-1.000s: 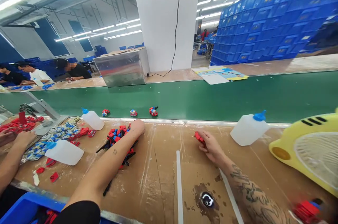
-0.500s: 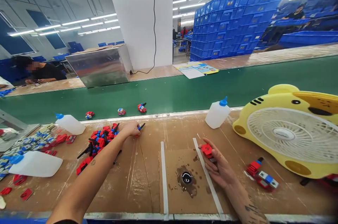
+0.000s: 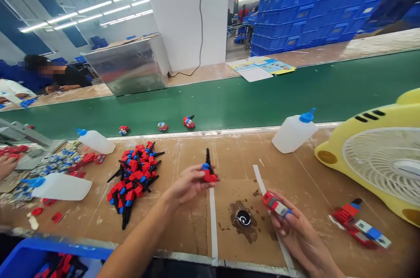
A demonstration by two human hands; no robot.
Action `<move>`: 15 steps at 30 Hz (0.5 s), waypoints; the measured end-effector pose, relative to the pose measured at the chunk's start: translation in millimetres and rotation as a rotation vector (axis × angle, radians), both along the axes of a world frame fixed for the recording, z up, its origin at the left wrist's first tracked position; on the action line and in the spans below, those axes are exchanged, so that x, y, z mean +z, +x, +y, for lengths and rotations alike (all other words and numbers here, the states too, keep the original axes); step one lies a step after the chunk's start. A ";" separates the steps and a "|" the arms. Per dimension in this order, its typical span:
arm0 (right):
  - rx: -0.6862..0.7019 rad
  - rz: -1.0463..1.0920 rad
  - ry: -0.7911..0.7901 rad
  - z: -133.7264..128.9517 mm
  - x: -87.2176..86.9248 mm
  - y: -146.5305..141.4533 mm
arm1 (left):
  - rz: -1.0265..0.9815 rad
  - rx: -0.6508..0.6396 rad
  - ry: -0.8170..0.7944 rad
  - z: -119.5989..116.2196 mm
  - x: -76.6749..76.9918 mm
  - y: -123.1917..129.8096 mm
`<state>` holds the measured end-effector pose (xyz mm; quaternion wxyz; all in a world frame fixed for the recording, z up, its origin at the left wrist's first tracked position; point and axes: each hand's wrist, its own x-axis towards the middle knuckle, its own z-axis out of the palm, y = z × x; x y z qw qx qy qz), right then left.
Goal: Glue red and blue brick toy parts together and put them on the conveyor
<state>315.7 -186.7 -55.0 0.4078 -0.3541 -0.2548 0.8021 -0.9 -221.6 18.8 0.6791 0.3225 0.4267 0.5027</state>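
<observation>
My left hand [image 3: 188,186] pinches a red and blue toy piece with a black rod [image 3: 208,171], the rod pointing up. My right hand [image 3: 295,225] holds a red, white and blue toy body [image 3: 276,204] between thumb and fingers. The two pieces are apart, on either side above a cardboard patch [image 3: 229,241] edged with white tape. Between the hands, a small dark round dish of liquid [image 3: 243,218] sits on this patch, with wet stains around it. Left of my left hand lies a heap of red and blue pieces with black rods [image 3: 136,173].
A yellow fan [image 3: 364,138] and a toy assembly [image 3: 361,225] occupy the right. White bottles with blue caps [image 3: 292,133] stand or lie around. Three small toys [image 3: 188,121] rest on the green belt [image 3: 223,99]. A blue bin [image 3: 19,254] is at lower left; another person's hand [image 3: 7,165] shows far left.
My left hand has moved right and nearer from beside the heap, bringing the rod piece along. My right hand has turned its toy body, showing its white and blue side. The view has shifted.
</observation>
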 end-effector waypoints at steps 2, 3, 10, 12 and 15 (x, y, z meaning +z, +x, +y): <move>-0.014 -0.017 0.012 -0.5 -1.4 -2.0 | -0.132 -0.049 -0.002 -9.3 -1.0 13.1; -0.018 -0.028 0.016 -0.5 -0.5 -2.9 | -0.121 -0.067 0.000 -12.7 -1.5 17.6; 0.037 -0.098 0.109 1.0 4.8 -5.3 | 0.769 -0.177 0.458 -25.2 17.2 31.9; 0.011 -0.136 0.149 -0.7 4.7 -7.8 | 1.086 -0.313 0.691 -28.7 23.7 37.0; -0.063 -0.169 0.218 -4.8 6.8 -12.7 | 1.409 -0.499 0.958 -33.0 24.8 43.0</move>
